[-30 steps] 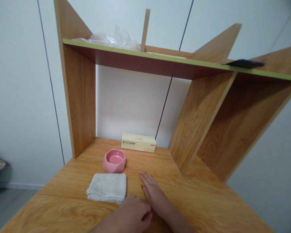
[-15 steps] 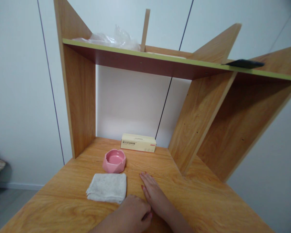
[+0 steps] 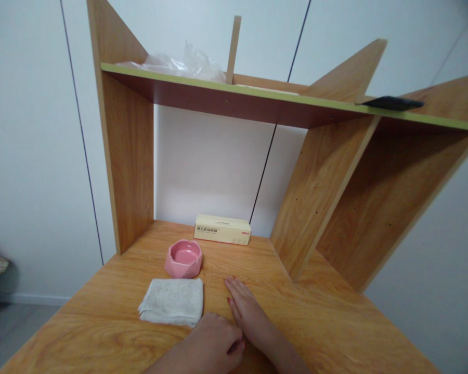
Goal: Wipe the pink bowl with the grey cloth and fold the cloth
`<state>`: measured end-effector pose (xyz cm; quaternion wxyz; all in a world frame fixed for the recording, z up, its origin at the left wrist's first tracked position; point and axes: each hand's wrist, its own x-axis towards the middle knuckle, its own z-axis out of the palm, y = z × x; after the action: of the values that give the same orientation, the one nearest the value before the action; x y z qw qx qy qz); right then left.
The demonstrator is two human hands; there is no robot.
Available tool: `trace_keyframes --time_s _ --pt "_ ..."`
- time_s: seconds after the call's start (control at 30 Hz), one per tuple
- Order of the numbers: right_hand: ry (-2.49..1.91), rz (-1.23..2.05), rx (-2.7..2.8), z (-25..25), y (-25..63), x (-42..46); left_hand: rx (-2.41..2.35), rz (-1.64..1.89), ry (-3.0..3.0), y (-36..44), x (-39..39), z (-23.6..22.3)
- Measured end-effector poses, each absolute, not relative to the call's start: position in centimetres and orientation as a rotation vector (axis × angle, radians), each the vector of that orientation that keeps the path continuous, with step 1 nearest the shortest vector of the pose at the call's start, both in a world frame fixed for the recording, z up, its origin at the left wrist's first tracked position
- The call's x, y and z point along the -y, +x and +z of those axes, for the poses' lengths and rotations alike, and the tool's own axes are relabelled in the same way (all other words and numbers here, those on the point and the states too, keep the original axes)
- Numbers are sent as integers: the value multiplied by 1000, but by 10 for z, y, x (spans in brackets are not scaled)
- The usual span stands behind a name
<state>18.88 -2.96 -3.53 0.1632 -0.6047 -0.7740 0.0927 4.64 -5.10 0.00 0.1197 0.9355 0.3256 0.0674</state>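
Note:
My left hand [image 3: 217, 343] rests on the desk, curled into a loose fist with nothing showing in it. Its knuckles come close to the corner of a folded whitish cloth [image 3: 173, 301]. Beside it, my right hand [image 3: 250, 316] lies flat on the wood, fingers stretched forward and thumb a little apart. The two hands meet near the wrist of the right one. Behind the cloth stands a pink faceted ashtray [image 3: 183, 266], its bowl facing up. Neither hand touches the ashtray.
A long cream box [image 3: 222, 231] with printed lettering stands at the back of the wooden desk [image 3: 113, 311]. Upright panels [image 3: 315, 197] carry a shelf [image 3: 226, 91] above. On it lie a clear plastic bag [image 3: 183, 65] and a dark flat object [image 3: 393, 103].

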Motion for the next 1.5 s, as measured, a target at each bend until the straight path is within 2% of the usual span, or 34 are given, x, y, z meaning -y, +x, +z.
trace_keyframes --time_s 1.5 --pt "-1672 289 2176 -41 191 29 -977 179 2717 47 52 -1"
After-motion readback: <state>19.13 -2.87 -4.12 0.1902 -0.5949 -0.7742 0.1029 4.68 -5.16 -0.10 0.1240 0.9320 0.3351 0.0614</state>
